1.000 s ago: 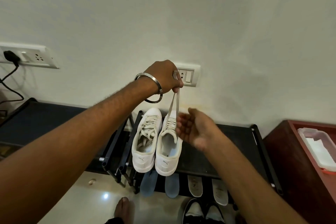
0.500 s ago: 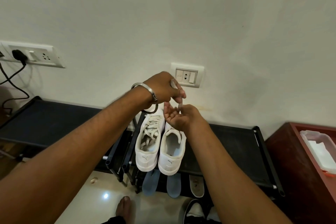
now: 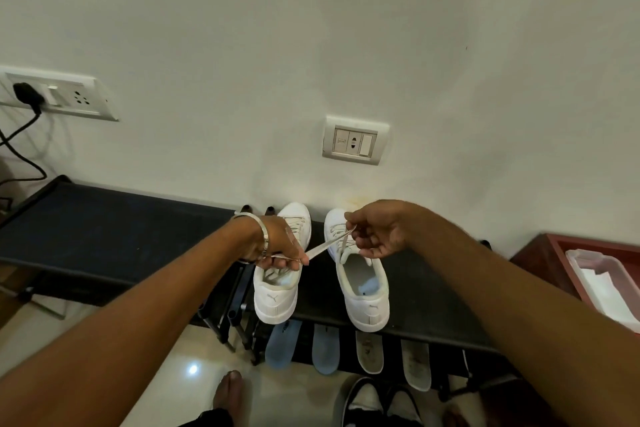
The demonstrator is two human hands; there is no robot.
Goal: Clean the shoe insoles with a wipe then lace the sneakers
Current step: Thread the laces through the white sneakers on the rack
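Two white sneakers stand side by side on a black shoe rack (image 3: pixel 114 229), toes to the wall. Over the left sneaker (image 3: pixel 277 298), my left hand (image 3: pixel 277 246) pinches one end of a pale shoelace (image 3: pixel 320 250). That lace runs up and right to the right sneaker (image 3: pixel 367 295). My right hand (image 3: pixel 377 232) pinches the other lace end above the right sneaker's eyelets. On the shelf below lie two blue insoles (image 3: pixel 282 343) and two pale insoles (image 3: pixel 369 350).
A white wall with a socket plate (image 3: pixel 355 141) rises right behind the rack; a second socket with a black plug (image 3: pixel 26 94) and cable is at the left. At the right, a red-brown cabinet (image 3: pixel 540 253) holds a clear wipe box (image 3: pixel 602 284). My bare foot (image 3: pixel 227 392) and black-and-white shoes (image 3: pixel 377 402) are on the floor.
Both hands came down from in front of the wall socket and moved apart, drawing the two lace ends out sideways. The sneakers now stand further apart.
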